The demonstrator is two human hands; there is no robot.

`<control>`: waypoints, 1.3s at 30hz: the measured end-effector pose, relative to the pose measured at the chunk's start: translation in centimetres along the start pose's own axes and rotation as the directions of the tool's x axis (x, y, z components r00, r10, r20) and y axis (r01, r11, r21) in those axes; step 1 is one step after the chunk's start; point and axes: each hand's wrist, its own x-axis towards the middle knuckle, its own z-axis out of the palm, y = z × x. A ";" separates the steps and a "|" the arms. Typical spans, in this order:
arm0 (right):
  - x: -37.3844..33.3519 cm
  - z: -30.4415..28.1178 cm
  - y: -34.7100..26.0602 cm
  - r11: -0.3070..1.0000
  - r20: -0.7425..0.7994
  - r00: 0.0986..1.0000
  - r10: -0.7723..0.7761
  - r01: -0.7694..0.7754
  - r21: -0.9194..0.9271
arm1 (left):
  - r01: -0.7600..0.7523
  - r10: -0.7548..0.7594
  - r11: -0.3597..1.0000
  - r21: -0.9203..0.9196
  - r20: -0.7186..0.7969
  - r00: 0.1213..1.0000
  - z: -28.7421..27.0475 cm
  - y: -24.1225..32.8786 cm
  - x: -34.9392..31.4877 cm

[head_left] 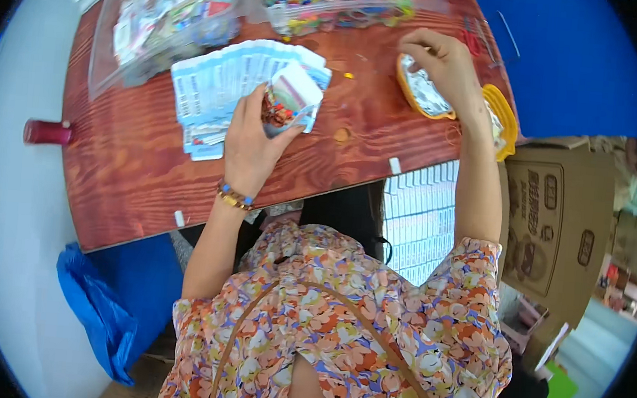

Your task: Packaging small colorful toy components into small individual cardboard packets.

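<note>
My left hand (251, 137) is closed around a small white open box (302, 87), held tilted above the table. Small red and brown pieces (279, 110) show inside it, too small to name. Under and beside that hand, a fanned stack of light-blue and white flat cartons (216, 79) lies on the table. My right hand (448, 68) hovers over a yellow-rimmed tub (405, 82) holding shiny silver packets (425, 94). Its fingers are bent and pinched together; anything between them is hidden.
Two clear plastic bins stand at the back: one with flat packets (141, 32), one with colourful small items (325, 16). Scissors (479, 43) lie back right, near a second yellow tub (506, 116). A red jar (48, 132) is at left; a cardboard box (594, 213) and a packed carton (418, 214) are at right.
</note>
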 end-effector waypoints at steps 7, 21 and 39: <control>-3.6 -3.8 8.4 0.871 0.060 0.941 0.334 -0.283 -0.402 | -0.153 0.153 0.988 -0.007 0.108 0.982 4.1 2.5 -0.5; -3.6 -4.4 11.3 0.945 0.082 0.944 0.319 -0.311 -0.099 | -0.180 0.169 0.983 0.043 0.189 0.967 5.7 3.1 0.4; -3.9 -3.6 9.8 0.941 0.063 0.946 0.318 -0.307 -0.143 | -0.181 0.178 0.983 -0.004 0.202 0.963 5.7 3.2 0.5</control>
